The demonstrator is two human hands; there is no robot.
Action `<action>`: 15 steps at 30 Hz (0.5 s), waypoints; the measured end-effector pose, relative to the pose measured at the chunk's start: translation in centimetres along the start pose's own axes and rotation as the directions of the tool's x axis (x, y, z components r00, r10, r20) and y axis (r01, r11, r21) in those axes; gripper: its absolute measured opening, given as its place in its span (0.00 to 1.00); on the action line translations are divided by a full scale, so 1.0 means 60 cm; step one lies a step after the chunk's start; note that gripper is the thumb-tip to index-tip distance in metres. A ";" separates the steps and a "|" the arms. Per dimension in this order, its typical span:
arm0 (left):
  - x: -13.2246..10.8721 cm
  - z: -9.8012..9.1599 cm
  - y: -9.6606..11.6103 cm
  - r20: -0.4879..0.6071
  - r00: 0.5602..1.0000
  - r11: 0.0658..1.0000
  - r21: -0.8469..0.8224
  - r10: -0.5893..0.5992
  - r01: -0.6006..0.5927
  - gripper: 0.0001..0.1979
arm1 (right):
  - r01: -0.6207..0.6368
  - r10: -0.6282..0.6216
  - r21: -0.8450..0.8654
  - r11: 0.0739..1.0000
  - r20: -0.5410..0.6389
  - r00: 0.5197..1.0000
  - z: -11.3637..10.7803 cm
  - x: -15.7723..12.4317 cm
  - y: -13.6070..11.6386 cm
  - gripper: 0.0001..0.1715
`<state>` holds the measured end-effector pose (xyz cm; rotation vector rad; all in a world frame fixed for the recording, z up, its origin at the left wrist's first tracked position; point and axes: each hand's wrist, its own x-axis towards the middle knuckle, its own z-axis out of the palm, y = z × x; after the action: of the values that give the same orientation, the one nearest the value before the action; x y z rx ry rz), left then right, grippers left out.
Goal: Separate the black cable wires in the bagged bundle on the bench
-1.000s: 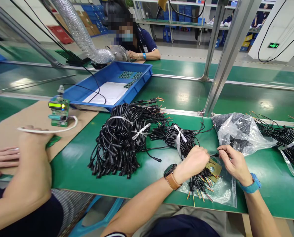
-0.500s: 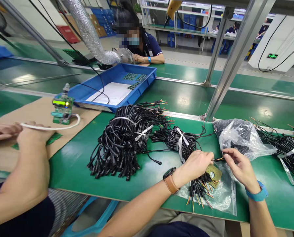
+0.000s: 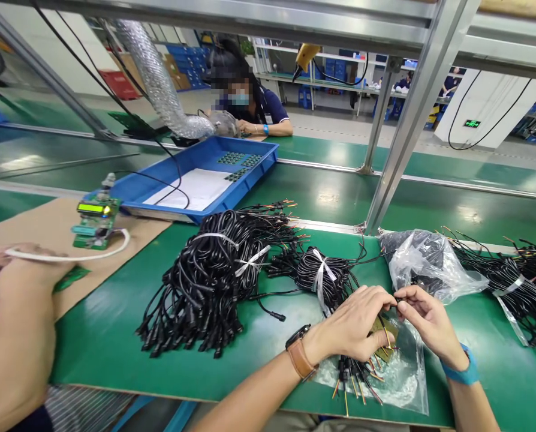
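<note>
My left hand (image 3: 360, 321), with a brown-strapped watch at its wrist, and my right hand (image 3: 430, 321), with a blue wristband, meet at their fingertips. Between them is the end of a thin black cable (image 3: 398, 300), mostly covered by the fingers. The left fingers are closed at it while the left thumb points out lower down, by a yellow wire. My right thumb and index finger pinch the same spot. Under my left hand, several cable ends (image 3: 353, 372) with bare coloured wires lie on a clear plastic bag (image 3: 407, 393), beside a partly hidden brownish square piece (image 3: 387, 354).
A tied cable coil (image 3: 310, 273) and a big cable pile (image 3: 200, 282) lie leftward. Rightward are a filled plastic bag (image 3: 430, 264) and another bundle (image 3: 520, 288). A metal post (image 3: 398, 144) rises behind. A co-worker's arm (image 3: 20, 324) is by a circuit board (image 3: 95, 219); a blue tray (image 3: 261, 171) stands further back.
My hands have come together at the cable end, covering the wires that showed between them. The left thumb has moved away from its fingers. The view has shifted, tilting upward.
</note>
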<state>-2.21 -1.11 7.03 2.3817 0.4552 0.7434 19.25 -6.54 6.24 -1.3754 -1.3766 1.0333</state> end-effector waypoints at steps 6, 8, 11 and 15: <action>-0.003 0.009 -0.002 0.053 0.994 0.995 0.008 0.094 -0.095 0.03 | -0.013 0.014 0.056 0.998 -0.008 1.000 0.001 -0.001 -0.008 0.22; -0.003 0.018 -0.004 0.022 0.999 0.998 0.061 0.027 -0.028 0.07 | -0.022 0.021 0.080 0.997 0.015 1.000 0.004 -0.003 -0.010 0.22; -0.003 0.027 -0.003 -0.067 0.974 0.958 0.180 -0.214 0.223 0.09 | -0.023 0.018 0.101 0.995 0.044 0.999 0.013 -0.006 -0.011 0.22; -0.001 0.027 0.005 -0.027 0.939 0.903 0.267 -0.343 0.338 0.04 | -0.007 0.000 0.107 0.994 0.059 0.998 0.027 -0.008 -0.008 0.20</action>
<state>-1.24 -2.10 6.10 2.4537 0.9909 0.5214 17.54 -7.00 6.29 -1.2780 -1.3422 1.1419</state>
